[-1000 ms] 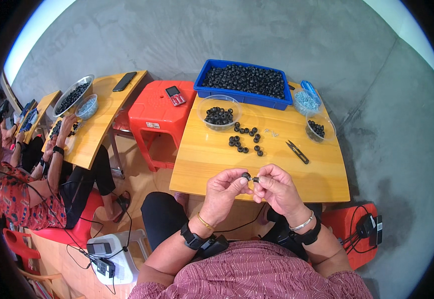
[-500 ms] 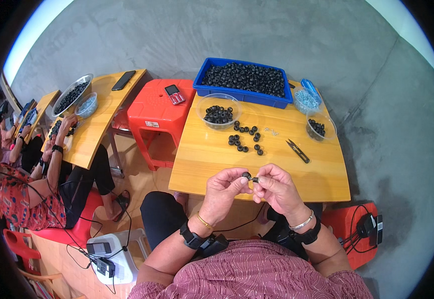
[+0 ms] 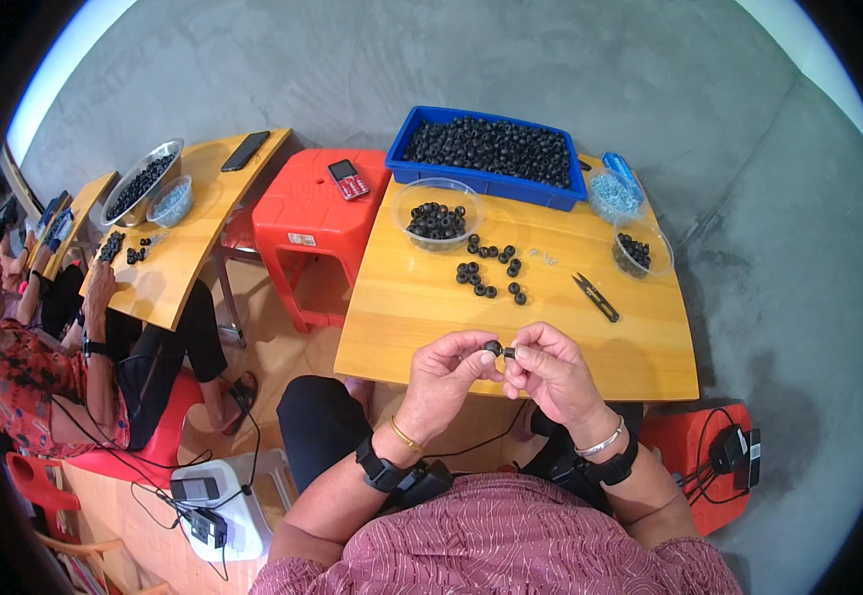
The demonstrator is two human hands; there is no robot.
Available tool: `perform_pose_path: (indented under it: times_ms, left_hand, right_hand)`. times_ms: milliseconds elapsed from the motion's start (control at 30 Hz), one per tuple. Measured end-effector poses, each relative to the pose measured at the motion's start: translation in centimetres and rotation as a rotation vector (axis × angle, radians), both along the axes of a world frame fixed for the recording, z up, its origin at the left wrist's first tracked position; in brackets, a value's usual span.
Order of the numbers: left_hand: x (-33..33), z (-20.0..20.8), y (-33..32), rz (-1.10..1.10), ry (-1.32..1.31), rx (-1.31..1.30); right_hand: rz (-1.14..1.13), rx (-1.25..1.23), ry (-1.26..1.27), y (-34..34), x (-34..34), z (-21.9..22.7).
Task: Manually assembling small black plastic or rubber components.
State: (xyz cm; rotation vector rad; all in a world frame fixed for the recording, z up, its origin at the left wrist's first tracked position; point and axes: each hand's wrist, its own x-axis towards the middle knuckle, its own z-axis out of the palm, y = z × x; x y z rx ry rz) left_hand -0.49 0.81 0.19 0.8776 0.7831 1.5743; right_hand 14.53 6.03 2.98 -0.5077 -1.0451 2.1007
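Observation:
Above the table's near edge, my left hand (image 3: pixel 443 385) pinches a round black bead-like piece (image 3: pixel 492 348) between thumb and fingertips. My right hand (image 3: pixel 557 379) is closed on a small dark piece (image 3: pixel 510 353), held right beside the round one. Whether the two pieces touch is too small to tell. Beyond my hands, several round black pieces (image 3: pixel 477 279) lie in small groups on the wooden table (image 3: pixel 412 342). Tiny pale bits (image 3: pixel 543 258) sit to their right. A pair of black thread snips (image 3: pixel 596 297) lies farther right.
A blue tray (image 3: pixel 491 185) of black pieces stands at the back. Clear bowls hold black pieces (image 3: pixel 438 221), pale blue bits (image 3: pixel 614 194) and more black pieces (image 3: pixel 634 252). Left are a red stool (image 3: pixel 305 228) with a phone (image 3: pixel 348 178) and a co-worker (image 3: pixel 55 387) at another table.
My hands stay almost in place, still pinching the two pieces. At the left table, the co-worker's hands have drawn back toward the near edge. The view has shifted slightly.

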Motion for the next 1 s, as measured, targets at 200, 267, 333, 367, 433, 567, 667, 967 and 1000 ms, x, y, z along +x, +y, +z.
perform_pose_path:
  times_ms: [200, 267, 333, 367, 433, 567, 667, 967, 1000]
  left_hand:
    - [-0.1, -0.2, -0.2, 0.028, 0.152, 0.024]
    - [0.1, 0.1, -0.3, 0.040, 0.143, 0.041]
    - [0.1, 0.2, -0.4, 0.053, 0.134, 0.058]
    - [0.1, 0.1, -0.4, 0.043, 0.129, 0.058]
    - [0.0, 0.0, -0.4, 0.032, 0.123, 0.056]
    - [-0.2, -0.3, -0.4, -0.003, 0.153, 0.017]
    - [-0.1, -0.5, -0.5, -0.007, 0.176, 0.016]
    - [0.0, -0.5, -0.7, -0.009, 0.171, 0.048]
    - [0.0, -0.5, -0.7, -0.008, 0.176, 0.052]
  right_hand:
    - [0.025, 0.003, -0.003, 0.1, -0.1, -0.1]
    - [0.024, 0.007, -0.018, 0.1, -0.2, 0.0]
    - [0.003, 0.021, -0.021, 0.1, -0.2, 0.0]
    - [0.003, 0.020, -0.021, 0.0, -0.2, 0.0]
    - [-0.002, 0.028, -0.053, 0.0, -0.1, 0.0]
    - [0.004, 0.033, -0.046, 0.0, 0.0, -0.3]
    - [0.034, -0.043, -0.034, -0.1, 0.1, -0.4]
    - [0.015, -0.117, -0.022, -0.9, -0.1, -0.7]
    - [-0.019, -0.086, -0.016, -1.0, -0.2, -1.0]
